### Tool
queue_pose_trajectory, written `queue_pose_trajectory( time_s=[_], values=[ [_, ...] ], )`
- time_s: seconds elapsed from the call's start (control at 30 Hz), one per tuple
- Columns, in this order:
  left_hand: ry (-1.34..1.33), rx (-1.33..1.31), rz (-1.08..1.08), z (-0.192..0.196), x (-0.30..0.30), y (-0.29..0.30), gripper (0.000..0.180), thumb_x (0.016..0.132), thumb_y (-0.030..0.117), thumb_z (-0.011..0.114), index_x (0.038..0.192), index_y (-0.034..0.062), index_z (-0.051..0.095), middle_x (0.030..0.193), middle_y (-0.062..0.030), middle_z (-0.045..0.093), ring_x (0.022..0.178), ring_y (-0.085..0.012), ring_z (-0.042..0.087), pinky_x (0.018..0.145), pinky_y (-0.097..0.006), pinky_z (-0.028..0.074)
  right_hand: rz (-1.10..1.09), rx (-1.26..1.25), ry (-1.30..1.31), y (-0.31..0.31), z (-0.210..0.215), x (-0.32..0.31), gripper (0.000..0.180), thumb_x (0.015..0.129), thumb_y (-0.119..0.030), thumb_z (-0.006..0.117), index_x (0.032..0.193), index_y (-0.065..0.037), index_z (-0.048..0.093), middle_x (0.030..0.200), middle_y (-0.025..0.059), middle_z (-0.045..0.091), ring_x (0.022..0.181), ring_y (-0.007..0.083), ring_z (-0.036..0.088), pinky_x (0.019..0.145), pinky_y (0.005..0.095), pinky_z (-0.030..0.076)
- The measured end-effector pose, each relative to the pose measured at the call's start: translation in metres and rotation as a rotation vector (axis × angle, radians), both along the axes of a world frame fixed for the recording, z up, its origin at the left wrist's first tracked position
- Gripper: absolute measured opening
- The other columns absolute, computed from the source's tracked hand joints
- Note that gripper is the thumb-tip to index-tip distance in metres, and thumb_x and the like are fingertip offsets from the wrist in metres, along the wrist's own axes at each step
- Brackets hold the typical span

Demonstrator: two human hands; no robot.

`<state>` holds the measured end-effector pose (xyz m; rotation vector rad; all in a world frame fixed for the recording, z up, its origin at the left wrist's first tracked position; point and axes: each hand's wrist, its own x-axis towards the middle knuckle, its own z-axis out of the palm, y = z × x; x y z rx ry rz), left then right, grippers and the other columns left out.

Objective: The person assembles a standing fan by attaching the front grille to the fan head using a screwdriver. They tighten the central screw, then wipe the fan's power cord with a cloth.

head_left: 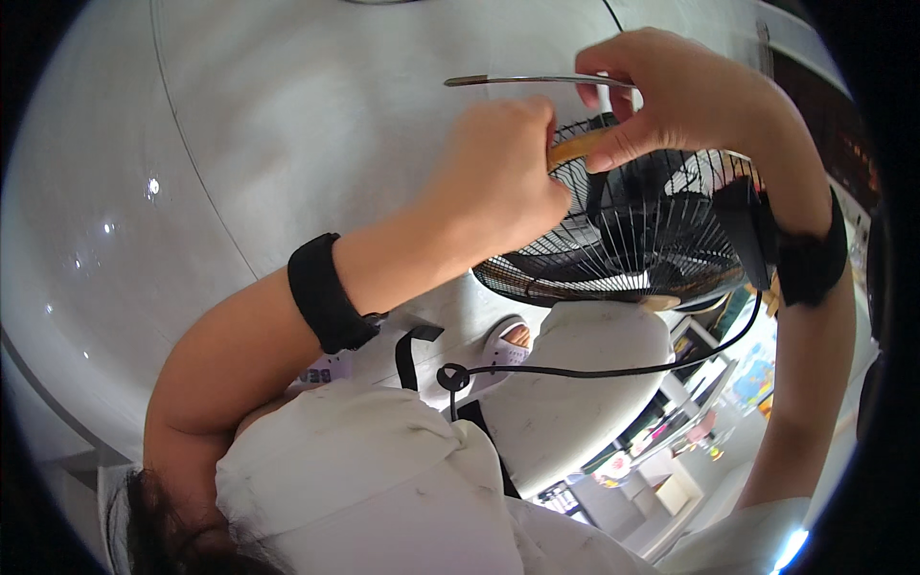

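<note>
A black wire-caged fan (pixel 637 225) lies tilted in front of my body, its blades showing through the grille. My left hand (pixel 508 177) is closed in a fist around a yellow-orange curved piece, perhaps a handle (pixel 578 149), right over the grille's edge. My right hand (pixel 661 96) curves in from the right, its thumb against the other end of that piece. A thin metal strip with a brown end (pixel 527 80) runs level from between its fingers toward the left. What kind of tool it is cannot be made out.
A black cable with a knot (pixel 613 370) crosses my lap from the fan. My clothed leg (pixel 594 402) and a slippered foot (pixel 503 345) are below. Pale glossy floor (pixel 287 125) spreads left. Shelves with small items (pixel 661 422) stand at lower right.
</note>
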<state>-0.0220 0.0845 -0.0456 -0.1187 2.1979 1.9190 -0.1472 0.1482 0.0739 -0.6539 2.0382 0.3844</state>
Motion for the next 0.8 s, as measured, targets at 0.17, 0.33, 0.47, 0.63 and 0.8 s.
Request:
queue_pose_trajectory(
  time_s=[0.17, 0.33, 0.47, 0.63, 0.8],
  values=[
    [-0.028, -0.06, -0.084, 0.001, -0.004, -0.004, 0.025, 0.061, 0.005, 0.067, 0.084, -0.0036, 0.058, 0.071, -0.0122, 0.062, 0.063, -0.0193, 0.06, 0.06, -0.03, 0.048, 0.03, 0.296, -0.131, -0.01, 0.037, -0.008, 0.092, 0.064, -0.051, 0.079, 0.135, -0.009, 0.038, 0.115, 0.0153, 0.054, 0.104, 0.0311, 0.053, 0.087, 0.0377, 0.043],
    [-0.055, -0.045, -0.173, 0.006, -0.001, -0.01, 0.027, 0.063, 0.002, 0.065, 0.087, -0.005, 0.058, 0.075, -0.0086, 0.061, 0.066, -0.0144, 0.057, 0.061, -0.027, 0.047, 0.077, 0.438, -0.238, -0.002, 0.053, -0.016, 0.082, 0.06, -0.059, 0.079, 0.116, -0.005, 0.053, 0.094, 0.0116, 0.059, 0.084, 0.0278, 0.058, 0.073, 0.0351, 0.046],
    [-0.091, -0.076, -0.184, 0.013, -0.001, -0.007, 0.028, 0.063, 0.001, 0.064, 0.089, -0.0042, 0.056, 0.074, -0.0073, 0.061, 0.065, -0.0122, 0.056, 0.06, -0.025, 0.046, -0.067, 0.595, -0.197, 0.006, 0.049, -0.02, 0.061, 0.06, -0.058, 0.079, 0.081, -0.002, 0.068, 0.057, 0.0031, 0.056, 0.054, 0.0203, 0.054, 0.054, 0.0285, 0.042],
    [-0.03, -0.177, -0.16, 0.021, -0.002, -0.003, 0.026, 0.064, 0.003, 0.064, 0.088, -0.0027, 0.056, 0.072, -0.0086, 0.061, 0.062, -0.015, 0.057, 0.058, -0.027, 0.046, -0.144, -0.231, 0.112, 0.061, 0.057, 0.006, 0.056, 0.058, -0.056, 0.082, 0.067, -0.002, 0.066, 0.055, 0.0032, 0.056, 0.052, 0.0175, 0.05, 0.053, 0.0282, 0.039],
    [-0.002, -0.214, -0.197, 0.025, -0.004, -0.005, 0.025, 0.063, 0.007, 0.066, 0.084, -0.0027, 0.056, 0.071, -0.0128, 0.061, 0.06, -0.0219, 0.059, 0.058, -0.032, 0.048, -0.197, 0.055, 0.015, 0.054, 0.045, -0.015, 0.055, 0.056, -0.053, 0.083, 0.063, -0.001, 0.066, 0.057, 0.0048, 0.058, 0.052, 0.017, 0.05, 0.052, 0.0302, 0.039]
  ],
)
